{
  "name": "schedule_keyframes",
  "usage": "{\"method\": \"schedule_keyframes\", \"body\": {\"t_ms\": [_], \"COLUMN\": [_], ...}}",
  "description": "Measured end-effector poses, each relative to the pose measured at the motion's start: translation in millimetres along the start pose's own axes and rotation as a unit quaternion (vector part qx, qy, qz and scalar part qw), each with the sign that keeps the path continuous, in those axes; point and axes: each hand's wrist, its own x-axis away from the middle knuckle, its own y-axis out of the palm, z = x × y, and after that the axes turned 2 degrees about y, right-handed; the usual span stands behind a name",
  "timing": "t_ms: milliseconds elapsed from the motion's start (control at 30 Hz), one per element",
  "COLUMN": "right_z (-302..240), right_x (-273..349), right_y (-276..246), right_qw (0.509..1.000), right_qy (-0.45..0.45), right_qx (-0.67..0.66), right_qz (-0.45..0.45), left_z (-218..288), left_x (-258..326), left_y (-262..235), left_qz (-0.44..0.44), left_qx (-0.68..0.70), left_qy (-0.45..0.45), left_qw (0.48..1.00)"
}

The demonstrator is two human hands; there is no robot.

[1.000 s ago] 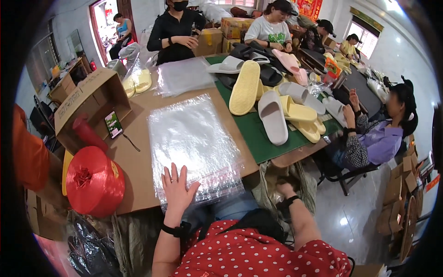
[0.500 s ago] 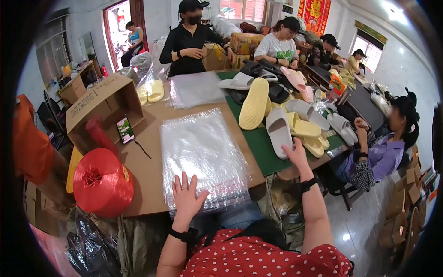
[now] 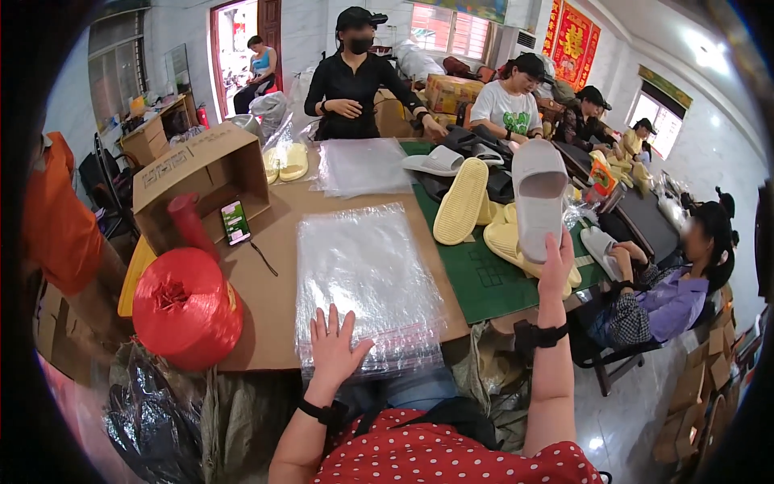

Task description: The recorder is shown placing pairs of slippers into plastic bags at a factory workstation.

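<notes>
My right hand [image 3: 555,262] grips a light grey slide slipper [image 3: 538,222] near its heel and holds it up over the table's right side, toe pointing away from me. My left hand [image 3: 334,348] lies flat, fingers spread, on the near part of a stack of clear plastic bags [image 3: 363,262] in front of me. Behind and below the raised slipper is a pile of slippers: a yellow slipper [image 3: 461,202] with its sole showing, a grey slipper [image 3: 435,161], and several black and yellow ones partly hidden.
To the left are a red twine roll [image 3: 189,310], an open cardboard box [image 3: 201,173] and a phone [image 3: 235,223]. Another stack of bags [image 3: 363,165] lies farther back. A co-worker in purple [image 3: 677,282] sits at the right; one in black [image 3: 359,85] stands across the table.
My right hand has lifted the grey slipper off the pile. The pink slippers are no longer visible. The co-worker in black now reaches a hand toward the pile. My left hand stays on the bags.
</notes>
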Motion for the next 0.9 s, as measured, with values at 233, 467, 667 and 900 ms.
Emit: {"method": "schedule_keyframes", "body": {"t_ms": [233, 467, 667, 900], "right_z": [-43.3, -12.0, 31.6, 39.3], "right_x": [47.8, 124.7, 190.1, 207.2], "right_y": [40.7, 90.5, 128.4, 121.0], "right_qw": [0.986, 0.905, 0.917, 0.849], "right_qy": [0.075, 0.310, 0.247, 0.024], "right_qx": [-0.063, -0.082, -0.009, 0.341], "right_qz": [-0.137, -0.279, -0.314, -0.404], "left_z": [2.3, 3.5, 4.0, 4.1], "left_x": [0.2, -1.4, -0.6, -1.9], "left_y": [-3.0, -2.4, -1.2, -0.5], "left_qz": [0.011, 0.001, -0.012, -0.009], "left_qx": [0.003, 0.004, 0.003, -0.008], "left_qy": [-0.005, -0.007, -0.018, -0.012], "left_qw": [1.000, 1.000, 1.000, 1.000]}}
